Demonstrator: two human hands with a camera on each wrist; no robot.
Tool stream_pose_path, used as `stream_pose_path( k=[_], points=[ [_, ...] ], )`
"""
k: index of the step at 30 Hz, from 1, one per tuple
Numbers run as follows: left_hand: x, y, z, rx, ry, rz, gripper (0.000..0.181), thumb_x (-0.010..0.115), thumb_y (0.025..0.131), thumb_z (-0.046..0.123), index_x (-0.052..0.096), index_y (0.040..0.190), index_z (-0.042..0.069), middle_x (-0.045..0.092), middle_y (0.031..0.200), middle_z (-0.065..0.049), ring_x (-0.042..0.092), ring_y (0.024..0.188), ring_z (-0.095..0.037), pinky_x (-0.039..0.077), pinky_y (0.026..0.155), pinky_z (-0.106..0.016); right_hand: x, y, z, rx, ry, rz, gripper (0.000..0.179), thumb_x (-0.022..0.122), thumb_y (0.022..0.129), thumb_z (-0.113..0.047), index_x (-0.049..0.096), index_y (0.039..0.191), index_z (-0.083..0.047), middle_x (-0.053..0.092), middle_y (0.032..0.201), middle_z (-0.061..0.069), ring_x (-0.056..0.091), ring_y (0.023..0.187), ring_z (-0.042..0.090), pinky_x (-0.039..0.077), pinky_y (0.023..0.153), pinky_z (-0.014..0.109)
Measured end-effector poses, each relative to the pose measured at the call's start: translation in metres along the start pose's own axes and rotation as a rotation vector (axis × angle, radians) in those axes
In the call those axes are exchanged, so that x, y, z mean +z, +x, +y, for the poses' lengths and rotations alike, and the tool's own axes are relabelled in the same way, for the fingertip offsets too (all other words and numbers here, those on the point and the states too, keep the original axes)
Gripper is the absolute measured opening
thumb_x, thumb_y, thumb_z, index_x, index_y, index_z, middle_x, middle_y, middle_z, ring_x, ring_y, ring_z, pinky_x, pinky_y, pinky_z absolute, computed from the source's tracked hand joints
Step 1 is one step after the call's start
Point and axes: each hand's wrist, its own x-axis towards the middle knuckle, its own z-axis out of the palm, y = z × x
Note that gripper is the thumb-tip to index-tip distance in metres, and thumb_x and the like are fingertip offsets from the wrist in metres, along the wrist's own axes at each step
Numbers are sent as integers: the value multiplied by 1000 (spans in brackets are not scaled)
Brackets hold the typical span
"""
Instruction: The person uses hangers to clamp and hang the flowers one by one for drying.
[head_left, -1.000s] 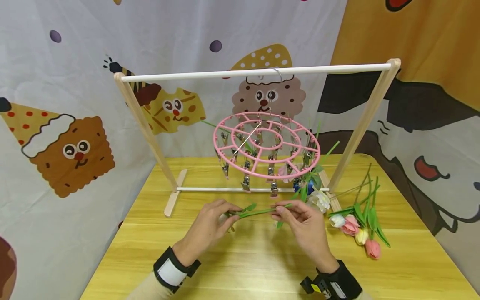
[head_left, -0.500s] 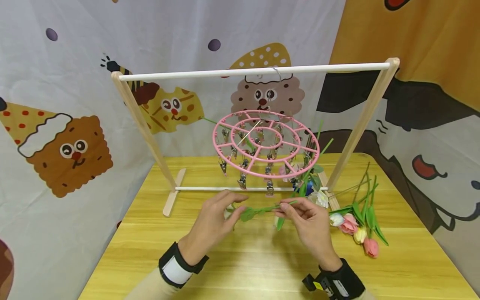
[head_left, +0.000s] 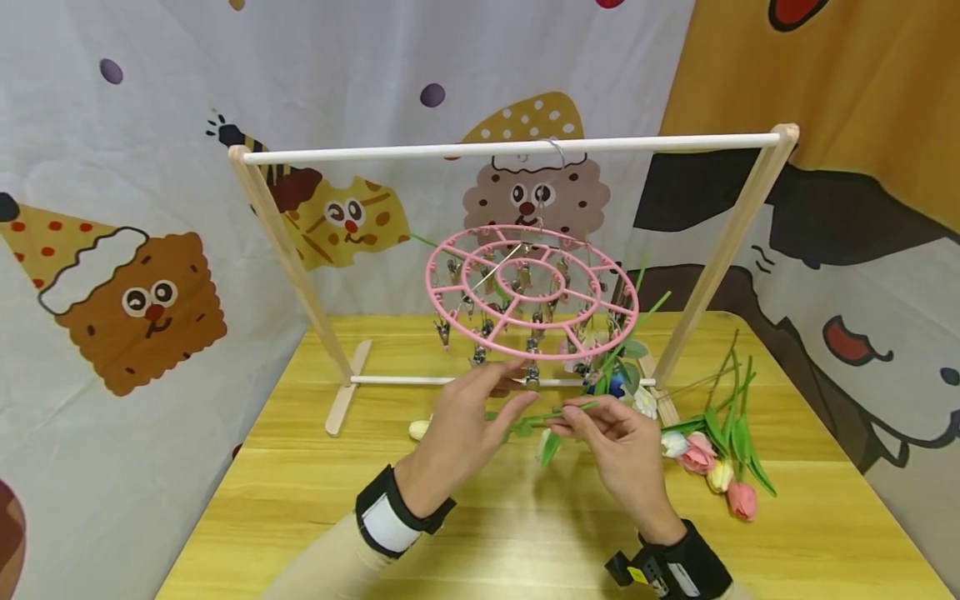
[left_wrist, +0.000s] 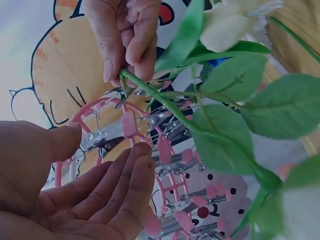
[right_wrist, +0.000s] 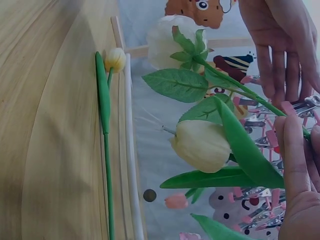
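A pink round clip hanger (head_left: pixel 480 333) hangs with several metal clips below its rings. My left hand (head_left: pixel 472 425) is raised at its front edge, thumb and fingers spread on either side of a metal clip (left_wrist: pixel 107 135) with pink tips. My right hand (head_left: pixel 611 442) pinches the green stem (right_wrist: pixel 250 92) of a white artificial flower (right_wrist: pixel 172 42) with broad leaves. In the head view my left hand hides its bloom. A pale tulip (right_wrist: pixel 202 145) with long leaves hangs near the right hand.
A wooden stand with a white top rod (head_left: pixel 405 152) carries the hanger. A yellow tulip (right_wrist: pixel 116 60) lies on the table (head_left: pixel 495 533). Several tulips (head_left: pixel 701 454) lie at the right. A blue flower (head_left: pixel 611 383) sits under the hanger's right side.
My left hand has let go of the flower and moved right and up to the clip. The right hand keeps hold of the stem, almost in place.
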Motion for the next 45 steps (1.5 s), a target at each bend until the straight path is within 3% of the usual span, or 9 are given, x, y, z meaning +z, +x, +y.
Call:
stream_pose_path(
  k=[7,15,21,32,39,45],
  points=[
    [3,11,6,-76,-26,-13,29,88,106,23,83,129,7,88,116,-8,86,104,-20,72,94,-35,2,0,-4,7,4,3,17,71,112,8,75,124,19,90,103,8,90,91,19,73,86,39],
    [2,22,5,-98,-13,-20,26,90,104,24,86,122,6,89,106,-8,86,98,-22,73,87,-33,2,7,-8,8,-38,21,14,73,112,5,78,122,13,91,102,7,90,87,18,73,86,36],
    [1,26,5,-113,-6,-45,26,91,103,26,87,121,8,89,106,-8,86,97,-22,71,86,-31,2,12,-9,-23,-5,4,14,71,112,7,78,123,11,90,103,9,90,90,20,74,87,38],
    [1,26,4,-213,-89,-95,25,90,104,21,86,122,5,88,112,-11,87,100,-23,73,90,-31,-1,12,-8,-45,-9,19,15,69,113,8,77,123,14,90,105,2,90,91,16,73,84,38],
    [1,22,5,-239,-134,-54,20,89,104,16,85,120,5,87,110,-10,86,101,-23,72,92,-31,-3,12,-8,-45,-14,24,16,68,113,9,74,124,18,90,104,-2,90,92,14,74,85,37],
    [2,20,6,-259,-149,1,10,88,105,13,86,114,8,87,103,-6,84,93,-19,70,86,-27,-4,12,-10,-45,4,23,16,68,114,8,74,125,16,90,107,-1,90,93,15,74,84,38]
  ],
)
